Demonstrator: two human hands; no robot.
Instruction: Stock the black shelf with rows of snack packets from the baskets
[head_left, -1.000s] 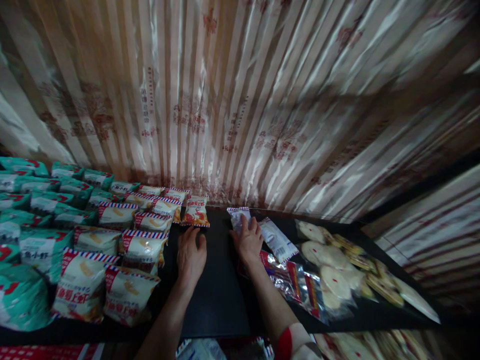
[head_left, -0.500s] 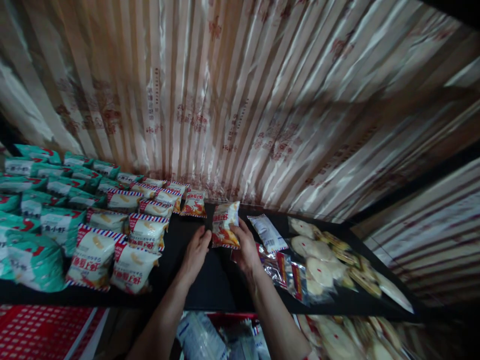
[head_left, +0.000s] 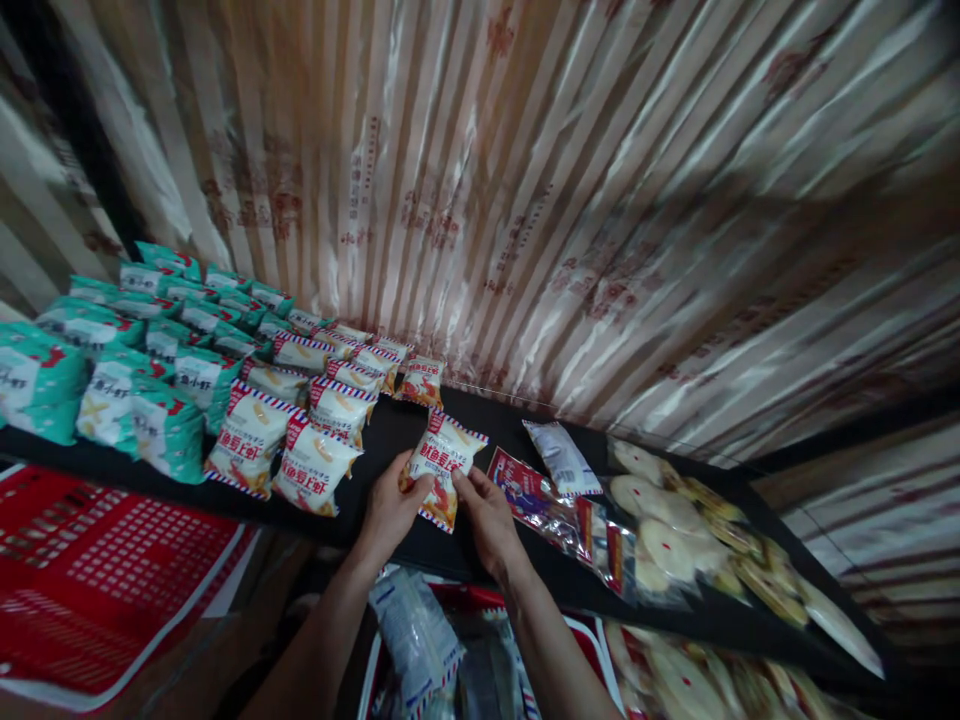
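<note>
Between my two hands is a white and orange snack bag [head_left: 444, 462] with a red and blue striped edge, held a little above the black shelf [head_left: 517, 425]. My left hand [head_left: 395, 508] grips its lower left side, thumb across the front. The fingers of my right hand [head_left: 486, 515] pinch its right edge. To the left stand matching snack bags [head_left: 319, 465] in rows, and one more snack bag [head_left: 421, 382] is at the back of the shelf. A pale bag [head_left: 562, 457] lies back side up, to the right of my right hand.
Green snack bags [head_left: 166, 430] fill the shelf's left end. Red and silver packets [head_left: 536, 497] and clear bags of pale round slices [head_left: 652, 510] lie to the right. Below are a red basket [head_left: 97, 590] and a container with more bags [head_left: 420, 640]. Corrugated sheeting [head_left: 420, 180] rises behind.
My left hand has closed on the snack bag, which only my right hand held before. The bag has tilted and come lower and nearer. The view has shifted so the shelf appears more slanted.
</note>
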